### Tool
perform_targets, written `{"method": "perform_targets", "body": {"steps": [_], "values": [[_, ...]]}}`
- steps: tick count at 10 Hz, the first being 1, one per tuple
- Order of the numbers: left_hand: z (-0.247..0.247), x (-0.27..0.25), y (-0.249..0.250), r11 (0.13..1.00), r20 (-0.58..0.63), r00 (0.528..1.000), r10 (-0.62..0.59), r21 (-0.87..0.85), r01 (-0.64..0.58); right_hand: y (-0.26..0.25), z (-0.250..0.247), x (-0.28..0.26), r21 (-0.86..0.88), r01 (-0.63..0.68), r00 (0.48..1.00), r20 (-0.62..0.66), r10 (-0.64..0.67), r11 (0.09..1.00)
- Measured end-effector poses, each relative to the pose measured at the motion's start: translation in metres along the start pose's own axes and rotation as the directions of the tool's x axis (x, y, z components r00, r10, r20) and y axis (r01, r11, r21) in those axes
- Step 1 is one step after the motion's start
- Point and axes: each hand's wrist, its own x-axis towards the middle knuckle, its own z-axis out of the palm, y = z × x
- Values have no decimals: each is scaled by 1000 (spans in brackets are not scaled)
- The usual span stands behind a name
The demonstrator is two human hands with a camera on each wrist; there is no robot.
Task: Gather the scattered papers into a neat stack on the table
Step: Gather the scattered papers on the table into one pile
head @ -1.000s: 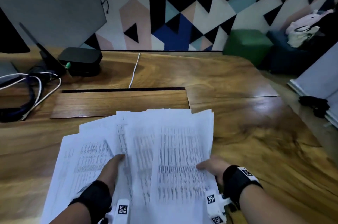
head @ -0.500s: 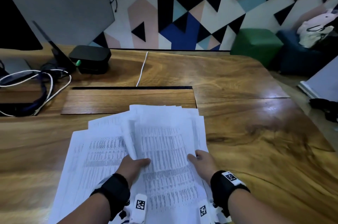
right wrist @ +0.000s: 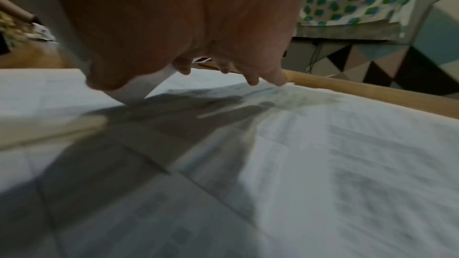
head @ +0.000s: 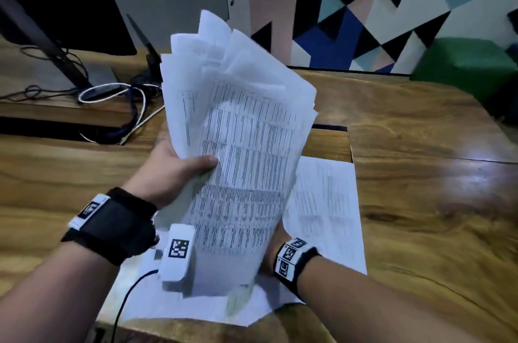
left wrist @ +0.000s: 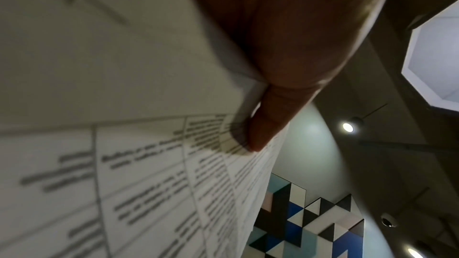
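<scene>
Left hand grips paper sheaf (print blurred, unreadable).

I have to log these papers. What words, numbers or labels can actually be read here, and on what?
Nothing can be quoted; no text is legible.
held stack of sheets: printed tables, too blurred to read, also in the left wrist view.
sheets on the table: print too faint and blurred.
left wrist tag: black-and-white code pattern, no letters.
right wrist tags: code patterns, no readable letters.
</scene>
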Motion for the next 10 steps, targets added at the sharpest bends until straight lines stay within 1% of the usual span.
{"method": "perform_targets", "body": {"steps": [1,2,3,4,5,6,7,8,9,10], "values": [[-4,2,0,1000,7,1000,10,-9,-10,22,32,31,30,5,990,138,-9,1000],[-11,2,-2,1000,-9,1000,4,4,-4,56,5,31,-973,24,971,77,225,231],[-11,3,-4,1000,-38,999,-7,4,7,75,-29,20,-999,-4,1000,-4,-3,40],[-7,5,-3,1000,-40,999,-4,-1,4,92,-66,-8,-993,-20,991,-34,-128,115],[-1,7,-3,1000,-33,999,-4,-4,4,101,-93,-45,-978,-71,992,-90,-91,197],[7,7,-5,999,-31,1000,1,-34,-2,106,-108,-62,-966,-85,985,-119,-128,245],[13,6,-8,999,-28,1000,-2,-49,1,97,-111,-55,-808,-276,851,-457,-258,520],[12,4,-13,998,-32,999,-23,-51,21,90,-124,-40,-381,-523,550,-834,-39,762],[11,3,-19,998,-37,998,-53,-44,52,78,-131,-38,-239,-638,455,-884,108,732],[7,2,-25,996,-44,996,-83,-44,81,73,-137,-27,-229,-677,457,-876,156,700]]}}
